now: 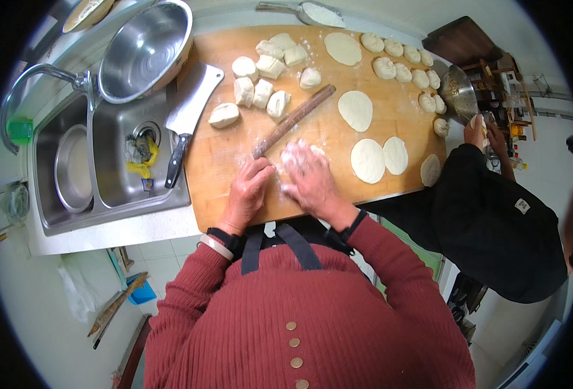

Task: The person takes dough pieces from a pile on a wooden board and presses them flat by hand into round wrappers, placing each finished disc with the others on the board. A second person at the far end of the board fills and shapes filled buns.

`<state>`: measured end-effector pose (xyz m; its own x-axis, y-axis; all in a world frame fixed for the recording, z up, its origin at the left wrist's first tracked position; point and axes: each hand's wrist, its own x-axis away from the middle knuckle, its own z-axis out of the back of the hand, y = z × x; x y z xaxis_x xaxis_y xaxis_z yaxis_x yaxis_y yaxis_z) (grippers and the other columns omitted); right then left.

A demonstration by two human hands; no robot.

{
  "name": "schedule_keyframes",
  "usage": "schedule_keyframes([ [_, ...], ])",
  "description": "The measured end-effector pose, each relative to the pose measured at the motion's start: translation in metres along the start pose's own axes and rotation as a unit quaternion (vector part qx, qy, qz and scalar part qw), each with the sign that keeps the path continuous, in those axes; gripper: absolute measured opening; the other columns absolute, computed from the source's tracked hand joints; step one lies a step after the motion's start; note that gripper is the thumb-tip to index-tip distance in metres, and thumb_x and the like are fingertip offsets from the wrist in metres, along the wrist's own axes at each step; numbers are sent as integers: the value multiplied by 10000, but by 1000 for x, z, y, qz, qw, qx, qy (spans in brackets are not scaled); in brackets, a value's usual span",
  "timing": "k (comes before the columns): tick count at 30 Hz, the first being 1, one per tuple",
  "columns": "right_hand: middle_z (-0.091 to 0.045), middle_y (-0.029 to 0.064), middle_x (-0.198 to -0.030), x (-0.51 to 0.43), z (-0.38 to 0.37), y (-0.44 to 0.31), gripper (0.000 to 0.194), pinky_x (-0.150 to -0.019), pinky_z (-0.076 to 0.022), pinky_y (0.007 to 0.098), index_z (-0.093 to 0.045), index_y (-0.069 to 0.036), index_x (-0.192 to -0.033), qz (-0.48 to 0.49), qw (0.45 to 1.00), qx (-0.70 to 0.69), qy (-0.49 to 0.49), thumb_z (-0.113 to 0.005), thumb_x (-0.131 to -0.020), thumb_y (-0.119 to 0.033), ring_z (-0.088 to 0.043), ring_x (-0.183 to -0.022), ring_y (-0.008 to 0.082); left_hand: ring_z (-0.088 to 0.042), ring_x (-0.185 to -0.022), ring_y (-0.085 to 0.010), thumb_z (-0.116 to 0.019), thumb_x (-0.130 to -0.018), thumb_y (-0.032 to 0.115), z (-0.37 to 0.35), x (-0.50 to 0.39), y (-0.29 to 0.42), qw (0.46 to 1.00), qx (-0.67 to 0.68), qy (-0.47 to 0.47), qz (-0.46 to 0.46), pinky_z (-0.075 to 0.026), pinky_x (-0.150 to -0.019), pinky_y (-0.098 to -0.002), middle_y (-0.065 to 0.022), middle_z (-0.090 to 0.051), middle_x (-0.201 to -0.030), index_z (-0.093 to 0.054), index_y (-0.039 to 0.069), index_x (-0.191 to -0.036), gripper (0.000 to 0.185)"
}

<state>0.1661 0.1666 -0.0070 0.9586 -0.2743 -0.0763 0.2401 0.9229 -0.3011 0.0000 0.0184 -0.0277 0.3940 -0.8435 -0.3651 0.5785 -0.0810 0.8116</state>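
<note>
My left hand [249,188] rests at the board's near side with curled fingers, right at the lower end of a wooden rolling pin [293,121]. Whether those fingers grip the pin is hidden. Flour whitens the fingers of my right hand [310,177], which lies palm down and spread on the wooden board [310,133]. A bit of pale dough [318,150] shows beside its fingertips; what lies under the palm is hidden. Beyond the pin are several cut dough pieces [263,93] and a single lump [310,78]. Flat dough rounds [367,160] lie to the right.
A cleaver [192,99] lies along the board's left edge, by a double sink [121,141] and a steel basin [145,51]. Filled buns [385,68] line the far right near a filling bowl [459,95]. Another person's hand [474,133] holds dough there. A flour scoop [321,14] sits behind.
</note>
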Motion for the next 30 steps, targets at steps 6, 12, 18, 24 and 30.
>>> schedule_keyframes([
  [6,-418,226,-1608,4,16,17,734,-1197,-266,529,-490,-91,-1520,-97,992,65,43,-716,-898,-409,-336,-1521,413,-647,-1023,-390,-658,-864,-90,0,-1,0,1000,9,12,4,-543,-893,-432,-169,-655,-1118,-668,5,-1122,275],
  [12,-449,231,-1572,11,0,8,751,-1211,-267,555,-525,-19,-1467,74,994,-21,-73,-718,-897,-469,-344,-1521,375,-662,-1041,-371,-679,-864,-93,0,2,0,999,11,11,34,-543,-915,-408,-173,-664,-1125,-689,10,-1131,286],
  [18,-444,170,-1582,9,1,18,682,-1183,-299,544,-502,-41,-1468,-154,986,29,51,-711,-911,-373,-337,-1524,344,-665,-1081,-382,-676,-864,-93,-1,3,-2,999,-2,23,43,-543,-944,-414,-177,-670,-1160,-694,13,-1164,319],
  [24,-431,231,-1584,13,19,1,790,-1208,-264,557,-460,10,-1496,-18,999,-49,2,-748,-874,-381,-338,-1524,390,-641,-1046,-410,-661,-829,-117,0,1,0,999,-11,38,14,-542,-910,-436,-190,-647,-1138,-669,-3,-1160,350],
  [30,-475,221,-1564,33,18,-15,732,-1232,-240,525,-537,43,-1439,68,991,-7,-113,-690,-924,-454,-368,-1509,393,-637,-1046,-407,-662,-822,-114,1,-1,-2,1000,-5,18,17,-538,-906,-438,-192,-641,-1138,-665,-4,-1151,347],
])
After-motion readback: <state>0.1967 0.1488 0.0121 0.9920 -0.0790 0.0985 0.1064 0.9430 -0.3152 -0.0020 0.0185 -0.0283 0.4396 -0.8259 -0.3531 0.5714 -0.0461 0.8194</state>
